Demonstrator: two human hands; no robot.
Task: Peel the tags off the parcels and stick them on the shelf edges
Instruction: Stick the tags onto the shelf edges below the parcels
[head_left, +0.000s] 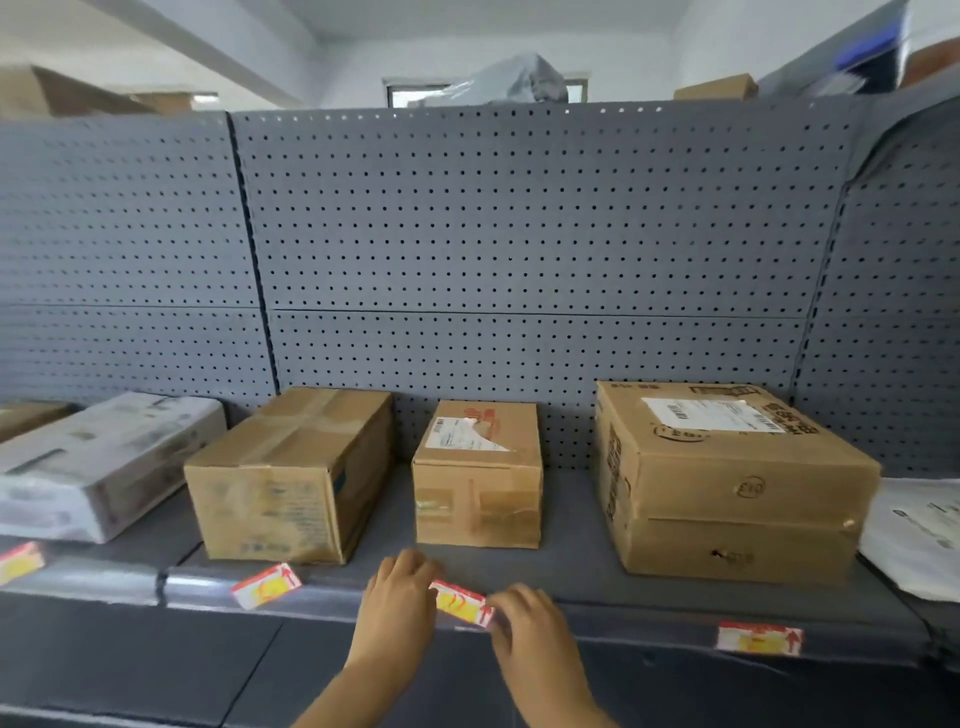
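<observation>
Shelf edge (623, 618), left end: first tag (20, 562) stuck below the grey wrapped parcel (104, 462). Second tag (266, 585), tilted, on the edge below the long brown box (291, 473). Left grip (397, 597), fingers curled, holds the left end of the third tag (460, 601) against the edge, in front of the small box (478, 473). Right grip (530, 623) grasps its right end. Fourth tag (758, 638) stuck flat below the large box (727, 478). White bag (919, 535) at the shelf's right end.
</observation>
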